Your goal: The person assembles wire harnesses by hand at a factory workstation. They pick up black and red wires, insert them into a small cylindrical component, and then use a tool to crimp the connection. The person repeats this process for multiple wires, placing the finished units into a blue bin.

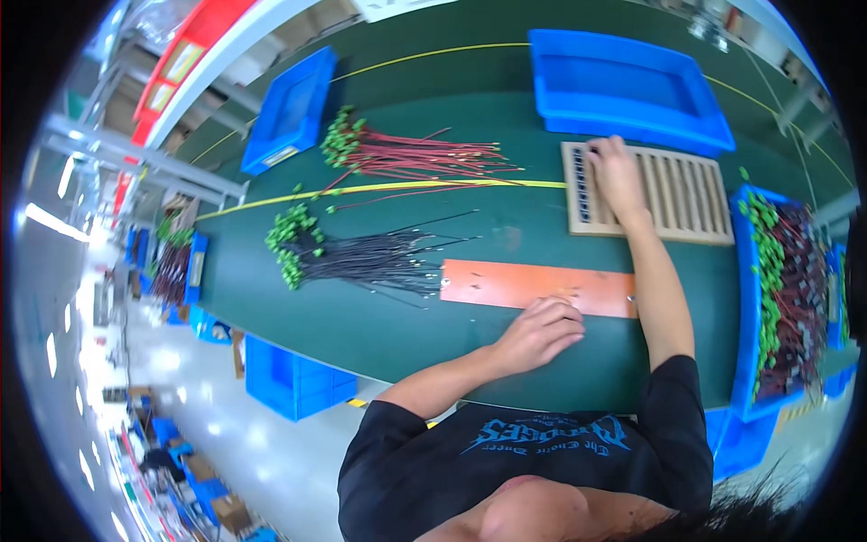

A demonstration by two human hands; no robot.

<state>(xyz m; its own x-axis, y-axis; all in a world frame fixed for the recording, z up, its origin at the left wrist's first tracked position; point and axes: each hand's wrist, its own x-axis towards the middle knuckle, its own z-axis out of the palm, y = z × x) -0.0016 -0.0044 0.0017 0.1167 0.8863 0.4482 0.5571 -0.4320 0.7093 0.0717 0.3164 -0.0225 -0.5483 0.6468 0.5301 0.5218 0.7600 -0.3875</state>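
My right hand [617, 176] reaches over the left end of a wooden slotted tray [650, 237]. Its fingers are pinched at the tray's leftmost slot, where a row of small dark parts [582, 194] sits; whatever lies between the fingertips is hidden. Lower down, my left hand [545, 334] is closed, fingers curled together at the near edge of a flat orange plate [506, 282]. I cannot make out anything in it. The plate lies on the green table, with small screws or pins near its ends.
Left of the plate lie bundles of black wires [370, 257] and red wires [415, 158] with green connectors. Blue bins stand at the back left [289, 108] and back right [632, 122]. A blue bin [746, 361] full of dark red wires with green connectors stands at the right.
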